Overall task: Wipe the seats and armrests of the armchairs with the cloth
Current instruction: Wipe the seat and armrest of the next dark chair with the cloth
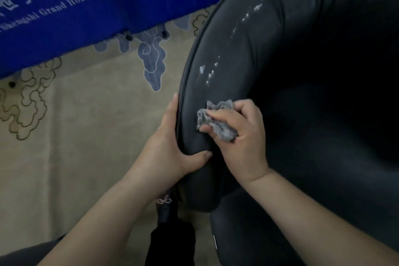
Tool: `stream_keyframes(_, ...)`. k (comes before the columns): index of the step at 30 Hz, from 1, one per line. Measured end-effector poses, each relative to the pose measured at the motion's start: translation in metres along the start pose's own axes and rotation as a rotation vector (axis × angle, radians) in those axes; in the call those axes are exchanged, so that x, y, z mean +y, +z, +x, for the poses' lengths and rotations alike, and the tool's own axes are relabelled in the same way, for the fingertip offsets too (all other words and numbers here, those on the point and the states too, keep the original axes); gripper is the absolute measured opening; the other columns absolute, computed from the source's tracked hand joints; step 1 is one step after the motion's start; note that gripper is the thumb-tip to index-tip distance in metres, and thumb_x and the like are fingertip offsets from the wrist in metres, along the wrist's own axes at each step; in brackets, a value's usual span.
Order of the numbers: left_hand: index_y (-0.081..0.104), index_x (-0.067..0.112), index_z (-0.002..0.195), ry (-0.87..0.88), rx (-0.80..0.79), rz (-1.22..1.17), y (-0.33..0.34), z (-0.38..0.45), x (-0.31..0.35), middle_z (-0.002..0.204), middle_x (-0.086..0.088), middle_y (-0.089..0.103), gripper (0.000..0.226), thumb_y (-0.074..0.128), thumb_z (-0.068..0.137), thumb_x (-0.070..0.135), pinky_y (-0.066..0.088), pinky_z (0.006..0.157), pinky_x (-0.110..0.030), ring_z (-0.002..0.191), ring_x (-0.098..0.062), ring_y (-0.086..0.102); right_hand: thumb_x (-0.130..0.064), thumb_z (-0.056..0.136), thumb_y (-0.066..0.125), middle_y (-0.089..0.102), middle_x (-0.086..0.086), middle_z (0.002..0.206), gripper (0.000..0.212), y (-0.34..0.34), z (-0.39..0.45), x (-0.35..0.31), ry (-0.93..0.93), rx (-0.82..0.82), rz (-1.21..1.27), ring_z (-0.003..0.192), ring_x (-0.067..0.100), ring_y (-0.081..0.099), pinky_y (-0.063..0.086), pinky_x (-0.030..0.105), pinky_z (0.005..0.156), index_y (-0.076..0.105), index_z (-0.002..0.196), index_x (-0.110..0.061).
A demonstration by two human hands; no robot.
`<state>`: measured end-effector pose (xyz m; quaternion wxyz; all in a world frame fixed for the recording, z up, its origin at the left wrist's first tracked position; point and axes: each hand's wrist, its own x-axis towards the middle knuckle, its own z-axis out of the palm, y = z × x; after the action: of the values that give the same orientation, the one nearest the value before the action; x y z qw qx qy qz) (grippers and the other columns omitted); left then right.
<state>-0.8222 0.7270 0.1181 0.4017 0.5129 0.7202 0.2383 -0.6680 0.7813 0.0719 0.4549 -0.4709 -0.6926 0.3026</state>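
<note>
Pretty early days, judging by it: only one dark armchair (313, 93) is seen, and its armrest (226, 49) is dotted with white splashes (207, 73) further up, so that stretch looks unwiped; the seat (323, 136) is too dark to judge. The armrest's near end is gripped by the left hand (170, 149), thumb curled over the top. The grey cloth (218, 121) is bunched and pressed on the armrest, clamped under the right hand (241, 136) fingers (222, 115).

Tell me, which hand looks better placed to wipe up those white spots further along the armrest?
The right hand: it grips the cloth on the armrest, just below the white spots. The left hand holds the armrest's edge.
</note>
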Motion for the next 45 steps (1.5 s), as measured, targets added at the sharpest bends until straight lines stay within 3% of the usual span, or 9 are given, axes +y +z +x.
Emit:
stream_keyframes(6, 0.001, 0.056, 0.145, 0.104, -0.189, -0.074, -0.026, 0.046, 0.006, 0.134, 0.037, 0.042, 0.119, 0.084, 0.061, 0.04, 0.05, 0.096, -0.028, 0.113, 0.006, 0.056, -0.042, 0.073, 0.077, 0.048, 0.0, 0.095, 0.025, 0.012, 0.1, 0.004, 0.042, 0.108, -0.194, 0.094, 0.025, 0.051, 0.048, 0.036, 0.083, 0.073, 0.093, -0.027)
stream_keyframes(9, -0.001, 0.056, 0.145, 0.147, -0.27, -0.096, -0.035, 0.065, 0.011, 0.147, 0.027, 0.036, 0.121, 0.082, 0.057, 0.047, 0.048, 0.1, -0.035, 0.121, -0.003, 0.054, -0.04, 0.072, 0.075, 0.049, 0.002, 0.097, 0.028, 0.014, 0.079, 0.002, 0.12, 0.166, -0.145, 0.094, 0.027, 0.054, 0.05, 0.04, 0.082, 0.073, 0.095, -0.023)
stream_keyframes(12, -0.003, 0.051, 0.148, 0.219, -0.341, -0.102, -0.045, 0.088, 0.012, 0.143, 0.032, 0.036, 0.124, 0.084, 0.06, 0.042, 0.045, 0.102, -0.023, 0.124, 0.009, 0.047, -0.039, 0.073, 0.076, 0.05, -0.002, 0.097, 0.027, 0.019, 0.037, -0.011, 0.113, 0.175, -0.07, 0.093, 0.025, 0.056, 0.051, 0.035, 0.082, 0.072, 0.097, -0.027)
stream_keyframes(17, -0.008, 0.053, 0.146, 0.254, -0.456, -0.127, -0.05, 0.109, 0.009, 0.129, 0.048, 0.029, 0.13, 0.084, 0.054, 0.048, 0.047, 0.087, -0.01, 0.119, 0.019, 0.042, -0.039, 0.072, 0.078, 0.045, -0.002, 0.09, 0.025, 0.026, 0.098, -0.012, 0.106, 0.169, -0.34, 0.091, 0.023, 0.049, 0.045, 0.029, 0.081, 0.074, 0.094, -0.027)
stream_keyframes(23, -0.012, 0.043, 0.149, 0.296, -0.52, -0.107, -0.055, 0.127, 0.015, 0.137, 0.03, 0.036, 0.132, 0.087, 0.063, 0.026, 0.047, 0.093, -0.016, 0.119, 0.009, 0.048, -0.036, 0.07, 0.08, 0.044, -0.006, 0.09, 0.025, 0.024, 0.075, -0.021, 0.197, 0.103, -0.138, 0.087, 0.013, 0.053, 0.048, 0.025, 0.079, 0.07, 0.094, -0.038)
stream_keyframes(26, -0.013, 0.04, 0.149, 0.304, -0.551, -0.131, -0.053, 0.13, 0.014, 0.126, 0.032, 0.043, 0.13, 0.085, 0.067, 0.015, 0.044, 0.087, -0.008, 0.113, 0.015, 0.05, -0.043, 0.071, 0.077, 0.045, -0.01, 0.088, 0.023, 0.027, 0.062, -0.025, 0.182, 0.076, -0.173, 0.087, 0.011, 0.053, 0.046, 0.021, 0.078, 0.071, 0.093, -0.038)
stream_keyframes(34, -0.003, 0.06, 0.141, 0.298, -0.516, -0.21, -0.052, 0.136, 0.009, 0.111, 0.056, 0.039, 0.122, 0.085, 0.062, 0.029, 0.041, 0.077, 0.0, 0.11, 0.026, 0.042, -0.039, 0.07, 0.079, 0.047, -0.005, 0.09, 0.024, 0.031, 0.112, -0.004, 0.225, 0.295, -0.226, 0.088, 0.02, 0.055, 0.048, 0.028, 0.078, 0.068, 0.091, -0.035)
stream_keyframes(40, -0.004, 0.05, 0.147, 0.321, -0.49, -0.156, -0.053, 0.167, 0.029, 0.137, 0.036, 0.035, 0.124, 0.085, 0.061, 0.034, 0.043, 0.091, -0.008, 0.119, 0.021, 0.038, -0.051, 0.069, 0.074, 0.048, -0.004, 0.091, 0.028, 0.027, 0.131, 0.005, 0.242, 0.33, -0.318, 0.089, 0.021, 0.055, 0.05, 0.032, 0.077, 0.07, 0.088, -0.032)
stream_keyframes(45, -0.003, 0.051, 0.148, 0.309, -0.501, -0.093, -0.053, 0.197, 0.049, 0.134, 0.035, 0.035, 0.124, 0.085, 0.063, 0.033, 0.042, 0.079, 0.0, 0.109, 0.029, 0.039, -0.045, 0.071, 0.075, 0.05, 0.002, 0.093, 0.028, 0.013, 0.174, 0.026, 0.249, 0.387, -0.308, 0.09, 0.025, 0.056, 0.05, 0.04, 0.081, 0.07, 0.089, -0.023)
